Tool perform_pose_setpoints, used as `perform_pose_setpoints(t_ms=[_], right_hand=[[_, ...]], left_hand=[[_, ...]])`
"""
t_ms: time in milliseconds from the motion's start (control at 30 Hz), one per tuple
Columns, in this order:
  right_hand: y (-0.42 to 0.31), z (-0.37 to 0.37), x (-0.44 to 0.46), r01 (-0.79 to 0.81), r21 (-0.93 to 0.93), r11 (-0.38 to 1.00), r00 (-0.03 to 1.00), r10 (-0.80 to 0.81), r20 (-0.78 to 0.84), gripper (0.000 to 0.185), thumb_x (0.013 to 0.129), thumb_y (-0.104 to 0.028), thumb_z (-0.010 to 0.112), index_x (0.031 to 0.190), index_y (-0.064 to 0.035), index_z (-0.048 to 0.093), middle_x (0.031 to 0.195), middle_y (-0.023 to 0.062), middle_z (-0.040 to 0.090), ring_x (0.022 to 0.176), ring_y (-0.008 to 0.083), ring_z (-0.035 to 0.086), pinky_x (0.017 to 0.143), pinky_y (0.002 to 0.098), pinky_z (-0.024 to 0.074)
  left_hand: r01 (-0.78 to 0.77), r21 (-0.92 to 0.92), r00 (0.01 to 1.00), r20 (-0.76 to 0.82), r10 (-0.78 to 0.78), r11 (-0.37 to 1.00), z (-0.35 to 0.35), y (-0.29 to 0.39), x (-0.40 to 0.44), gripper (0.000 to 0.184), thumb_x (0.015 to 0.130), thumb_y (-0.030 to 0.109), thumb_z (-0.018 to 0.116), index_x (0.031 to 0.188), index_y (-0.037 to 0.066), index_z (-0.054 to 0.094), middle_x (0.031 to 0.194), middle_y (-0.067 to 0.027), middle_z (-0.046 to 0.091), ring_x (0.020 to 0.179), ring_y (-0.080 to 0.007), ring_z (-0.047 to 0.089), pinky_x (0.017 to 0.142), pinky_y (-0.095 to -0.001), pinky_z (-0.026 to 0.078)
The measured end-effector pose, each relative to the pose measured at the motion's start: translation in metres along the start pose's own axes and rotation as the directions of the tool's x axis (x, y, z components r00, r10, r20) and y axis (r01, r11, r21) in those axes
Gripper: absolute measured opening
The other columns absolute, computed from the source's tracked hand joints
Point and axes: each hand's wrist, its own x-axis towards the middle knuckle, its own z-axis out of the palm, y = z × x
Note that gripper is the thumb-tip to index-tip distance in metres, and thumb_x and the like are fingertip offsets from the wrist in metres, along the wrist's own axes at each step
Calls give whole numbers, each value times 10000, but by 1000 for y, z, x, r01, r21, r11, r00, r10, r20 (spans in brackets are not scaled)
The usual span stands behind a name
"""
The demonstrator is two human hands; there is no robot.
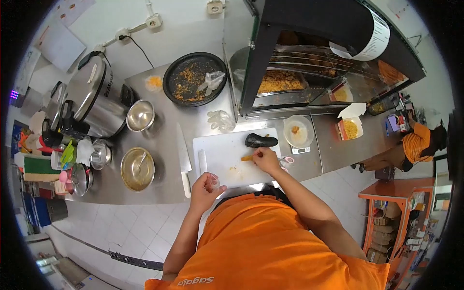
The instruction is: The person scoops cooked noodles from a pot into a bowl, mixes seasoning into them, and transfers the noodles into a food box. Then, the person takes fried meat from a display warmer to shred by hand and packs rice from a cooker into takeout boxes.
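My left hand (205,189), at the near left edge of the white cutting board (217,145), is closed around a small clear plastic cup (212,181). Over the board, the fingers of my right hand (267,160) pinch a small orange-brown strip of food (247,158). Just beyond that hand lies a dark, glossy oblong object (261,140); its kind is unclear. Small crumbs dot the board. A knife (202,160) rests along its left side, and a larger white-handled knife (183,157) lies on the steel counter beside it. Scissors (288,160) lie near my right wrist.
A clear bowl (304,129) stands on a small scale (300,150). Left are metal bowls (137,169) and a large pot (92,96). Behind are a black round tray (174,92) and a glass-fronted food cabinet (290,104). A food box (348,128) and another person (416,144) are right.
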Motion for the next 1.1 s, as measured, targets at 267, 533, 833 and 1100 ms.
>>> perform_pose_setpoints(t_ms=[267,533,833,1100], right_hand=[[-3,16,-13,425,-135,895,902,-431,-17,168,796,-114,700,881,-6,604,829,177,609,807,332,642,734,402,530],[14,27,-22,504,-486,714,864,-419,280,195,809,-21,557,964,0,673,954,145,608,950,309,622,821,391,544],[-2,20,-8,588,-636,500,807,-311,502,158,825,-122,602,840,-25,727,997,155,639,943,300,657,792,404,555],[-10,-2,-10,617,-626,476,781,-275,560,199,867,-201,599,874,-51,730,974,154,660,890,302,676,736,404,567]], left_hand=[[33,56,999,-23,-31,998,-9,-2,-5,303,763,90,820,952,51,586,823,36,520,656,-41,441,618,-211,398],[52,84,998,-25,-50,995,-7,3,-8,304,760,98,826,938,52,585,810,43,514,649,-32,430,617,-207,397],[2,70,1000,-18,-1,998,1,6,-9,296,768,107,827,949,48,600,799,43,521,654,-25,442,607,-197,388],[-35,85,999,-11,36,996,7,8,-9,335,750,127,849,935,49,581,798,34,512,644,-55,409,578,-212,386]])
